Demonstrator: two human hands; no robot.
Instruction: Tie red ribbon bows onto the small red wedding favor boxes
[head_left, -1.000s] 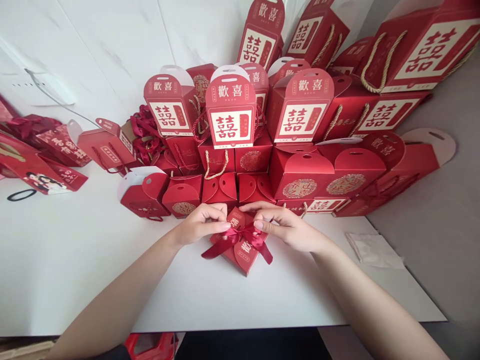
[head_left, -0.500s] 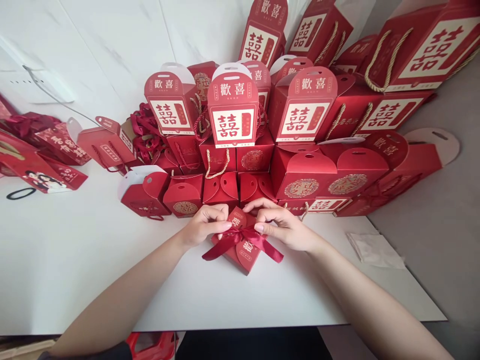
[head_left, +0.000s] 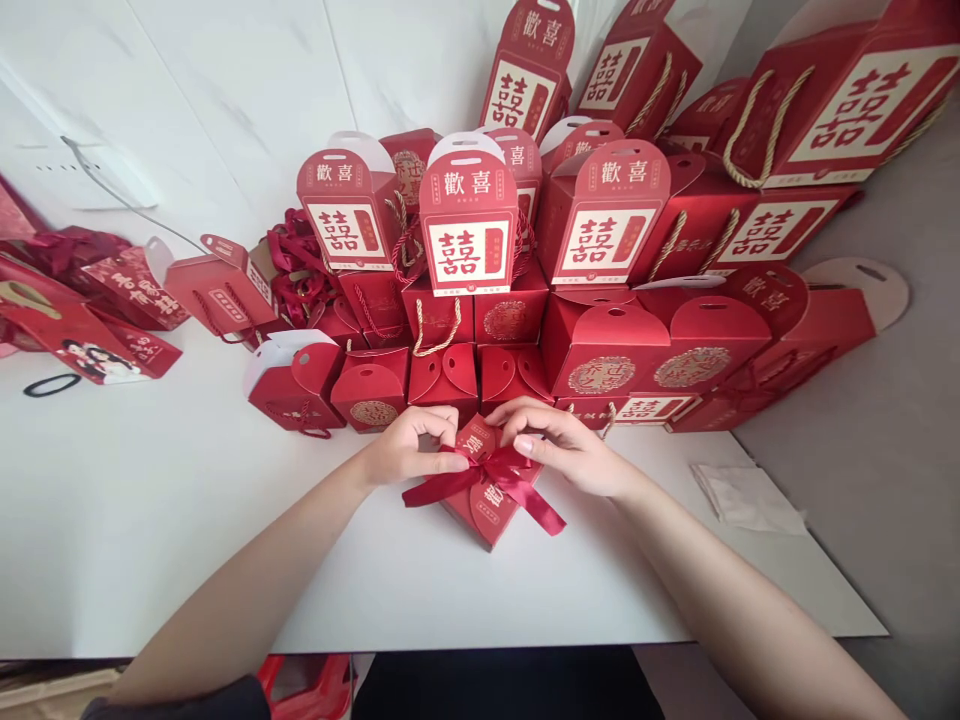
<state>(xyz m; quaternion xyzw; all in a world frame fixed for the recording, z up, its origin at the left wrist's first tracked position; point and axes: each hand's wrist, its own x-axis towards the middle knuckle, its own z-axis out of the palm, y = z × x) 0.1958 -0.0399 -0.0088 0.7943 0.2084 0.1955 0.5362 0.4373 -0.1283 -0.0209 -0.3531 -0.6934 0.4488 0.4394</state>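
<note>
Small red gift box (head_left: 471,517) on tabletop (head_left: 150,530), just in front of both wrists. Left hand (head_left: 409,448) and right hand (head_left: 564,450) over box, fingers (head_left: 459,462) pinched together on satin ribbon (head_left: 517,480) at knot (right-hand grip partly hidden). Ribbon tied across lid, tails loose, no finished bow yet. Behind box: row of small red boxes (head_left: 442,378), no ribbon visible; heap of ribbon (head_left: 296,270) farther back
</note>
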